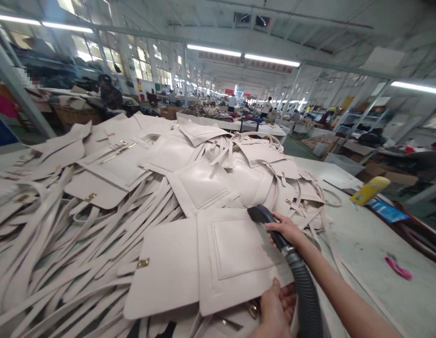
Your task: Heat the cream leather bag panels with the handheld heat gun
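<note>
A cream bag piece (239, 249) with a stitched square panel lies open on the heap, its flap (165, 272) spread to the left with a gold clasp (143, 264). My right hand (284, 230) is wrapped round the black nozzle (262, 215) of a ribbed hose (305, 286); the nozzle's mouth rests at the piece's upper right. At the piece's lower right edge is my left hand (276, 307), its thumb on top and fingers curled below the edge.
Similar cream pieces (200, 183) and long straps (108, 249) are heaped on the pale table (373, 244). To the right lie a yellow object (371, 190), a blue packet (389, 210) and a pink-handled tool (397, 267). A person (110, 94) is at the back left.
</note>
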Demonstrator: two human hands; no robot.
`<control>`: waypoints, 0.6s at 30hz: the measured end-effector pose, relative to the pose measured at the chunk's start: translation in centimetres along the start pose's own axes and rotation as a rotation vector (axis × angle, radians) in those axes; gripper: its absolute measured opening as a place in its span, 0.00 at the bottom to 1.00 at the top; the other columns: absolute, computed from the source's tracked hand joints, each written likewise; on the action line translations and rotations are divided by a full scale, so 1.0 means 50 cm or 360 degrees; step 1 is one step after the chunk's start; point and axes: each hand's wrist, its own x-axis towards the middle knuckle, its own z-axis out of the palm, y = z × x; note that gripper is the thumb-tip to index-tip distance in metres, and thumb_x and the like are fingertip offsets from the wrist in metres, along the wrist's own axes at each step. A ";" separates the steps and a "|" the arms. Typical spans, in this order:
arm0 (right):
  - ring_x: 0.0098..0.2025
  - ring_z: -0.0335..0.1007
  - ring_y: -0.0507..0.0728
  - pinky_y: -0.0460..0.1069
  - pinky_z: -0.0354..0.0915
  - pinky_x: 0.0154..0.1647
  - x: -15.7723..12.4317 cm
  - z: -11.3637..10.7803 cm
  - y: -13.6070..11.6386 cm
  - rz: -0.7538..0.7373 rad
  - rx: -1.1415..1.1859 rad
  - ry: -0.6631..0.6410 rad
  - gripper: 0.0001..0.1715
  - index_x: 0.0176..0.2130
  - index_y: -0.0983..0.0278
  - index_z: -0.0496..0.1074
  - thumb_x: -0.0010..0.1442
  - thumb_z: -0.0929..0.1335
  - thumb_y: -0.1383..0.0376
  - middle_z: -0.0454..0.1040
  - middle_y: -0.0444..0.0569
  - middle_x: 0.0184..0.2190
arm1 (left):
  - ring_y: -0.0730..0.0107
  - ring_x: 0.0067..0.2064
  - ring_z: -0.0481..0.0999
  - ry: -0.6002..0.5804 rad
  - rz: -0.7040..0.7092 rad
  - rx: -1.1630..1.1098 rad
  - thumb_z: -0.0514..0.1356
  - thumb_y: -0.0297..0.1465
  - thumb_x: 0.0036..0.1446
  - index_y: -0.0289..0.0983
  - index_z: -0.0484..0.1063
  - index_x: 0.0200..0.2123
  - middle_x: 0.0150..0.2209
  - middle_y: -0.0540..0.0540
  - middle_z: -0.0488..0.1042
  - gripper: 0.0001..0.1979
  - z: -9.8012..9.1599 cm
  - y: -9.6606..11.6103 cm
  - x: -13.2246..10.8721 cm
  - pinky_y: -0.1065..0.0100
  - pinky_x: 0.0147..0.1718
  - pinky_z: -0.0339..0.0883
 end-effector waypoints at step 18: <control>0.54 0.60 0.64 0.49 0.60 0.52 -0.387 0.116 0.074 -0.0201 -0.0009 -0.0481 0.36 0.53 0.60 0.65 0.43 0.71 0.61 0.65 0.47 0.54 | 0.60 0.37 0.75 0.0229 0.0742 0.0360 0.56 0.38 0.54 0.25 0.69 0.38 0.40 0.30 0.73 0.19 -0.232 0.243 -0.334 0.64 0.36 0.66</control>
